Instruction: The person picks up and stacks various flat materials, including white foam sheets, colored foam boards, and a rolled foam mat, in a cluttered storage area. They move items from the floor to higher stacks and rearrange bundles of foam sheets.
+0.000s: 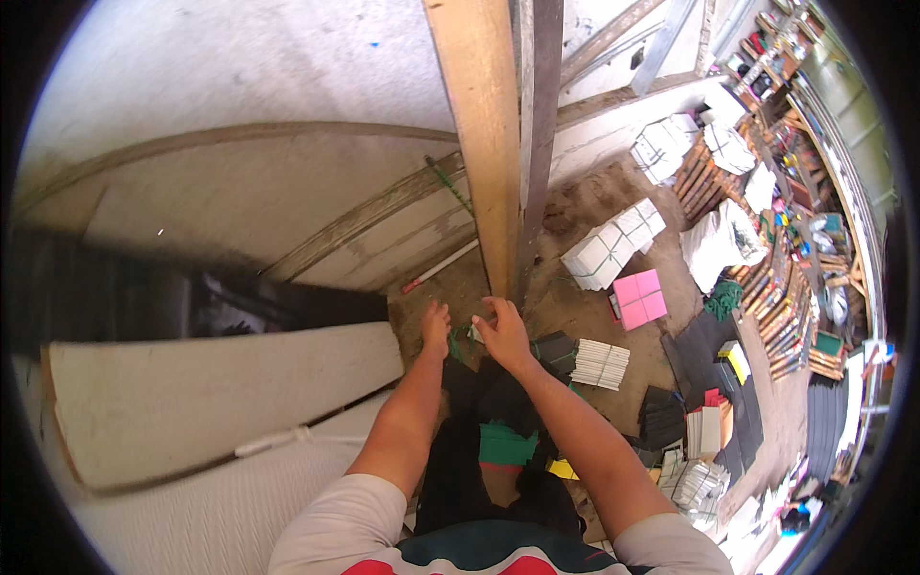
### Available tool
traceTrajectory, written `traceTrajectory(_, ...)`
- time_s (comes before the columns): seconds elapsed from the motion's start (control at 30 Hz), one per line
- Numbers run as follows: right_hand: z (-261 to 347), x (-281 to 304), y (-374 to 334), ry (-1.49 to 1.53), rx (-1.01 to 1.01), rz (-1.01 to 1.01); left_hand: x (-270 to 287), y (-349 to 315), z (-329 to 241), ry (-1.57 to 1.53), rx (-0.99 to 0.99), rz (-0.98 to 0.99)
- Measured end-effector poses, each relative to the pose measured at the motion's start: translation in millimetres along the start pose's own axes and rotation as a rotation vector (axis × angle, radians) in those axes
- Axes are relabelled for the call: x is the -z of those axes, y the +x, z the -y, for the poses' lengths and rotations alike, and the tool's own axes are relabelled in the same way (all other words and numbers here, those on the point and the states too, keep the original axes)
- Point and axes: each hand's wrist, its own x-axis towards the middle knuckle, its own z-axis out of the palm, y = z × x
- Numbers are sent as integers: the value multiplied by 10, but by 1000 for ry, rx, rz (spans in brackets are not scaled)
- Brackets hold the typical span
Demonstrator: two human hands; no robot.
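My left hand point(436, 326) and my right hand point(502, 331) reach down together near the foot of a tall wooden post point(479, 134). Between them is a small green and white thing point(471, 333); both hands touch or pinch it, but it is too small to tell what it is. Thin green strapping point(454, 347) trails from it just below my left hand. My dark trousers point(470, 450) hide the ground under my arms, with green sheets point(504, 447) lying by my legs.
A pale board point(220, 398) leans at the left. Strapped white bundles point(604, 251), pink sheets point(640, 297), a white stack point(601, 364) and dark sheets point(661, 417) lie on the dirt floor at the right. Shelves of coloured stock point(786, 287) line the far right.
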Motion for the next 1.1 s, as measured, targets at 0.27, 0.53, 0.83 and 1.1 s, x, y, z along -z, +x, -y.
traceTrajectory(0.27,555,59,-1189,115,249,203,583,-1976,632,-213,-308,-196)
traceTrajectory(0.53,1365,-76,-2729,131,568,603,1511,-4063,1623,-185,-604,-724)
traceTrajectory(0.83,1937,-898,-3010,442,401,841,3373,-5574,1799,-377,-791,-1296)
traceTrajectory(1.1,1958,-1537,-3281,592,408,731,4021,-5406,636,-574,-933,-655)
